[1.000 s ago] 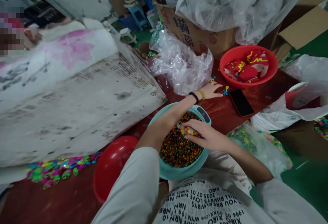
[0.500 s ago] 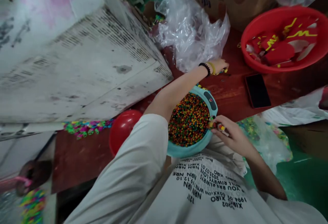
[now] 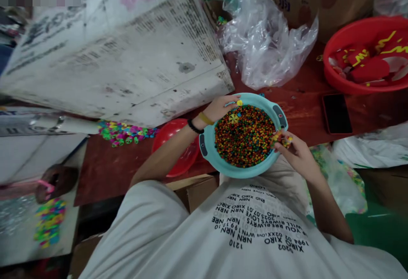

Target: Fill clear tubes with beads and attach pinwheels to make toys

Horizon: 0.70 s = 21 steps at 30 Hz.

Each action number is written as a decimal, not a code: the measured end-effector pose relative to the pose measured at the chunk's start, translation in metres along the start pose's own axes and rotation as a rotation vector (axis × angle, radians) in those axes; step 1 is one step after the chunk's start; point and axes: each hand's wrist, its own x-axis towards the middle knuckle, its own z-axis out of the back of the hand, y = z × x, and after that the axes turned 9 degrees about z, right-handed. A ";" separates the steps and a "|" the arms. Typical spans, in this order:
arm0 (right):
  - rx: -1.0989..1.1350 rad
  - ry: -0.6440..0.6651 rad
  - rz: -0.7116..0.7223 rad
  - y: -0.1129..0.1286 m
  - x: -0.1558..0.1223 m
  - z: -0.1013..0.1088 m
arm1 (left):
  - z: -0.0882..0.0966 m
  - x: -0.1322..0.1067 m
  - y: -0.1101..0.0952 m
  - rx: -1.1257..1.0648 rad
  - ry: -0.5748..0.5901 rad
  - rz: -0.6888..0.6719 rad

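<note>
A teal plastic bowl (image 3: 210, 153) sits on the red table, filled with small multicoloured beads (image 3: 245, 140). My left hand (image 3: 219, 109) lies over the bowl's far-left rim, with a small yellow piece (image 3: 239, 102) at its fingertips. I cannot tell if that hand grips anything. A yellow pinwheel-like disc (image 3: 233, 118) rests on the beads. At the right side of the bowl, my right hand (image 3: 298, 153) pinches a small colourful toy piece (image 3: 282, 139) just above the beads.
Folded, stained newspaper (image 3: 127, 53) fills the upper left. A clear plastic bag (image 3: 267, 41) and cardboard box (image 3: 318, 2) stand behind the bowl. Right of it lie a black phone (image 3: 336, 113) and a red basin (image 3: 331, 66) of red packets. A red rounded plastic item (image 3: 174, 147) and colourful rings (image 3: 126, 133) lie left.
My left hand has moved from the table beyond the bowl to the bowl's rim. A yellow disc now lies on the beads. The view has swung, and the bowl appears nearer the middle.
</note>
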 end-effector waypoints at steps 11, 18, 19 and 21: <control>-0.186 0.268 0.144 0.003 0.049 -0.065 | 0.002 -0.082 -0.001 0.046 0.156 -0.227; -0.296 0.392 0.216 0.010 0.044 -0.078 | 0.009 -0.096 -0.001 0.187 0.254 -0.260; -0.297 0.425 0.220 0.012 0.044 -0.079 | 0.007 -0.099 -0.002 0.235 0.259 -0.273; -0.280 0.504 0.211 0.012 0.043 -0.081 | 0.003 -0.107 -0.004 0.354 0.249 -0.297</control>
